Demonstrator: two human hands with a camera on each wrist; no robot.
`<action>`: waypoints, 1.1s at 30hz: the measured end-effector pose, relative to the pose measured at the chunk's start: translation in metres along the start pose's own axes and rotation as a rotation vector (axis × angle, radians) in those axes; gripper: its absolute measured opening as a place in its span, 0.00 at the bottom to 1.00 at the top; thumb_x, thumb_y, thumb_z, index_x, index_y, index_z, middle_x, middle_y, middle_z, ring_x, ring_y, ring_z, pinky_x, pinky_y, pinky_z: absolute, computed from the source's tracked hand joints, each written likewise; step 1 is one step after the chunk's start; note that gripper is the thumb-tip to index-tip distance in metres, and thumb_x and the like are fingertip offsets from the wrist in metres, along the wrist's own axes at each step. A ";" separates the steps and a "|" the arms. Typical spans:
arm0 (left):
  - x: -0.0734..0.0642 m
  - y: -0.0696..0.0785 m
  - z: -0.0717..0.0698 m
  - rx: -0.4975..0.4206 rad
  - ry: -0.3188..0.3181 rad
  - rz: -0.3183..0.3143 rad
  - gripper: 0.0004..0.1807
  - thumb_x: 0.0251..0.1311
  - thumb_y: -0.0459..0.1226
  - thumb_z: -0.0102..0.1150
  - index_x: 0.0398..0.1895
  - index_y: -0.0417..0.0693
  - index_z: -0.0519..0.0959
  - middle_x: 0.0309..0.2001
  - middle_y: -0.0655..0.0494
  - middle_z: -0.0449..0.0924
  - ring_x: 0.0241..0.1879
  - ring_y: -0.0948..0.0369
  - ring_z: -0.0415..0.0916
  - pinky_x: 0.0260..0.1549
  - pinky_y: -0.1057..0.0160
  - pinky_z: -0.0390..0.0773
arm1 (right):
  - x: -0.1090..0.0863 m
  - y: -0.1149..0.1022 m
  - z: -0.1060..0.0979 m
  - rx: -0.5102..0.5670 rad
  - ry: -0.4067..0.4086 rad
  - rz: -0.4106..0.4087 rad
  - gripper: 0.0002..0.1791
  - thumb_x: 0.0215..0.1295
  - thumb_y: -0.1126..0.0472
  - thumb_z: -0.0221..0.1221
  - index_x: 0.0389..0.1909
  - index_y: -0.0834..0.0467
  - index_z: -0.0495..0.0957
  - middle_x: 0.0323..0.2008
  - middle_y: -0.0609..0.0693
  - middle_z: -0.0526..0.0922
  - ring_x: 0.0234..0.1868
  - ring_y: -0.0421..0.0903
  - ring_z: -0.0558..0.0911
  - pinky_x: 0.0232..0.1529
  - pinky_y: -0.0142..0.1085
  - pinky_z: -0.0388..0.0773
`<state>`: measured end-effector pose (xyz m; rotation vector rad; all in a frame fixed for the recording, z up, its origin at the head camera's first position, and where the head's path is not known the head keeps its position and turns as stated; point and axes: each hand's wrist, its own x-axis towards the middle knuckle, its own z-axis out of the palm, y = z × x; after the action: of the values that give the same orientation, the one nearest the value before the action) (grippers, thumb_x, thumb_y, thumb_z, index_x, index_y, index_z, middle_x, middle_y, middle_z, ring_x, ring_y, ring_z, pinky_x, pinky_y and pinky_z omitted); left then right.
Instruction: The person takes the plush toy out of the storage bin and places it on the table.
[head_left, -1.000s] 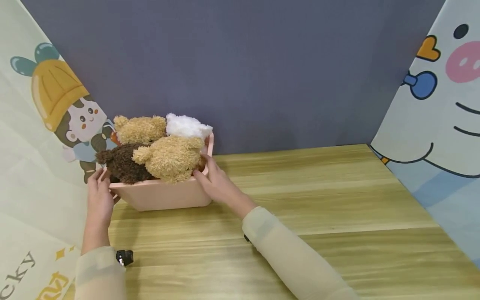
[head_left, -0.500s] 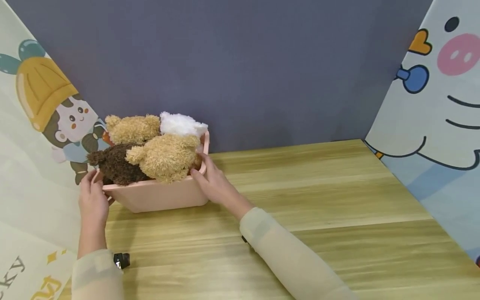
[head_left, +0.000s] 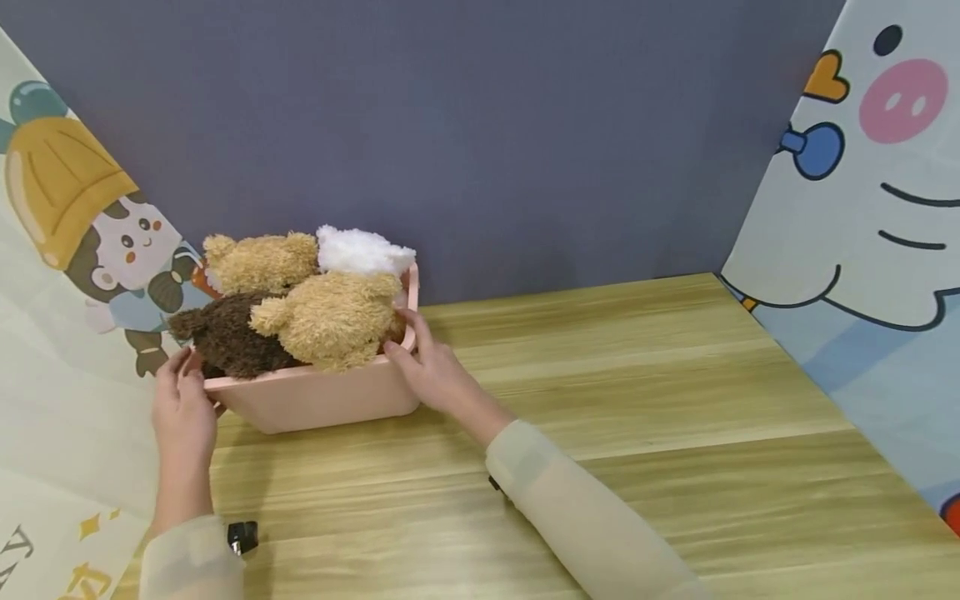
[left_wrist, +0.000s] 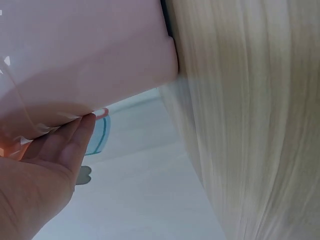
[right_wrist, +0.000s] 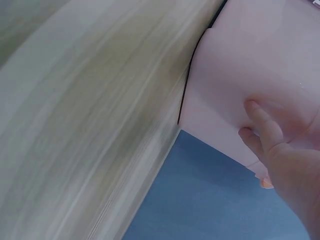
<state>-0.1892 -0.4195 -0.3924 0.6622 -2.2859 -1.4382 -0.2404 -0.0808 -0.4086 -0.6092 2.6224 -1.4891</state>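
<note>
A pale pink bin (head_left: 315, 400) stands on the wooden table at the left, in the head view. It is heaped with plush toys: a dark brown one (head_left: 240, 337) and a tan one (head_left: 337, 317) in front, another tan one (head_left: 262, 260) and a white one (head_left: 363, 250) behind. My left hand (head_left: 185, 412) grips the bin's left rim; in the left wrist view its fingers (left_wrist: 75, 142) lie against the outer wall. At the right end, my right hand (head_left: 438, 371) holds the rim, thumb near the inside, fingers (right_wrist: 265, 125) on the outside.
A dark grey-blue panel (head_left: 525, 150) rises behind the table (head_left: 600, 358). Printed cartoon panels flank it: a character in a yellow hat (head_left: 67, 183) close by the bin at left, a pig-nosed figure (head_left: 870, 192) at right.
The head view has turned slightly, so the background slides left. The bin sits slightly lower in the frame, a little nearer to me. Both hands keep their hold on its ends.
</note>
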 end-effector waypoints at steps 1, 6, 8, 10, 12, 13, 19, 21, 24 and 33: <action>0.001 0.000 -0.001 -0.008 -0.002 -0.002 0.30 0.84 0.48 0.26 0.86 0.72 0.53 0.85 0.65 0.56 0.73 0.55 0.70 0.53 0.71 0.82 | 0.000 0.000 0.000 -0.002 0.000 -0.001 0.38 0.81 0.27 0.38 0.85 0.28 0.41 0.55 0.63 0.86 0.52 0.59 0.87 0.55 0.55 0.85; 0.001 0.000 -0.003 -0.021 -0.005 -0.001 0.30 0.84 0.48 0.26 0.85 0.74 0.53 0.85 0.67 0.56 0.79 0.53 0.65 0.50 0.73 0.81 | -0.001 -0.002 0.001 0.002 0.005 0.012 0.38 0.80 0.26 0.38 0.85 0.26 0.41 0.41 0.61 0.86 0.37 0.54 0.86 0.44 0.50 0.84; 0.001 0.000 -0.005 -0.019 -0.009 0.008 0.30 0.84 0.48 0.26 0.85 0.74 0.53 0.85 0.66 0.57 0.79 0.52 0.64 0.48 0.74 0.81 | 0.000 -0.003 0.002 0.008 0.008 0.020 0.38 0.80 0.26 0.39 0.85 0.26 0.41 0.36 0.61 0.85 0.32 0.53 0.84 0.41 0.48 0.82; 0.001 -0.001 -0.006 -0.003 -0.017 0.018 0.30 0.84 0.48 0.25 0.86 0.74 0.52 0.85 0.66 0.56 0.79 0.51 0.64 0.46 0.74 0.81 | 0.000 -0.003 0.003 0.016 0.006 0.024 0.38 0.80 0.27 0.40 0.85 0.26 0.41 0.33 0.60 0.83 0.29 0.53 0.82 0.38 0.47 0.82; 0.000 -0.002 -0.008 0.016 -0.034 0.025 0.31 0.84 0.49 0.24 0.86 0.73 0.50 0.86 0.65 0.55 0.79 0.49 0.64 0.48 0.72 0.82 | 0.000 -0.003 0.003 0.026 0.007 0.029 0.37 0.80 0.27 0.41 0.85 0.26 0.42 0.34 0.59 0.83 0.27 0.52 0.81 0.35 0.46 0.82; 0.000 -0.002 -0.008 0.019 -0.047 0.032 0.31 0.84 0.50 0.24 0.87 0.73 0.49 0.86 0.65 0.54 0.79 0.48 0.65 0.51 0.68 0.83 | 0.000 -0.002 0.003 0.030 0.011 0.032 0.37 0.80 0.27 0.41 0.85 0.26 0.42 0.36 0.58 0.84 0.27 0.51 0.81 0.34 0.46 0.82; -0.003 0.001 -0.005 0.013 -0.132 0.083 0.32 0.84 0.54 0.25 0.88 0.70 0.45 0.87 0.63 0.51 0.79 0.45 0.64 0.70 0.42 0.79 | -0.002 0.003 -0.002 0.029 0.048 0.036 0.37 0.81 0.29 0.42 0.85 0.28 0.45 0.37 0.55 0.83 0.24 0.49 0.78 0.28 0.44 0.80; -0.004 0.002 -0.005 0.002 -0.160 0.100 0.33 0.84 0.55 0.25 0.88 0.70 0.43 0.87 0.63 0.50 0.80 0.45 0.62 0.72 0.38 0.75 | -0.003 0.005 -0.004 0.023 0.055 0.035 0.36 0.82 0.30 0.42 0.84 0.28 0.45 0.34 0.55 0.82 0.23 0.49 0.77 0.28 0.43 0.79; -0.005 0.002 -0.005 -0.017 -0.204 0.125 0.34 0.84 0.57 0.26 0.89 0.68 0.41 0.88 0.61 0.47 0.81 0.44 0.60 0.74 0.34 0.72 | -0.003 0.007 -0.005 0.027 0.067 0.025 0.35 0.83 0.32 0.43 0.84 0.28 0.46 0.30 0.55 0.82 0.25 0.48 0.78 0.29 0.43 0.78; 0.002 -0.009 -0.023 0.049 -0.255 0.174 0.39 0.83 0.60 0.28 0.89 0.62 0.36 0.88 0.52 0.44 0.78 0.41 0.62 0.70 0.41 0.79 | 0.000 0.002 0.003 0.034 0.065 -0.001 0.34 0.84 0.35 0.44 0.84 0.32 0.48 0.37 0.54 0.85 0.36 0.47 0.85 0.37 0.41 0.83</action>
<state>-0.1769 -0.4408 -0.3909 0.2968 -2.5067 -1.4578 -0.2404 -0.0824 -0.4123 -0.5684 2.6382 -1.5768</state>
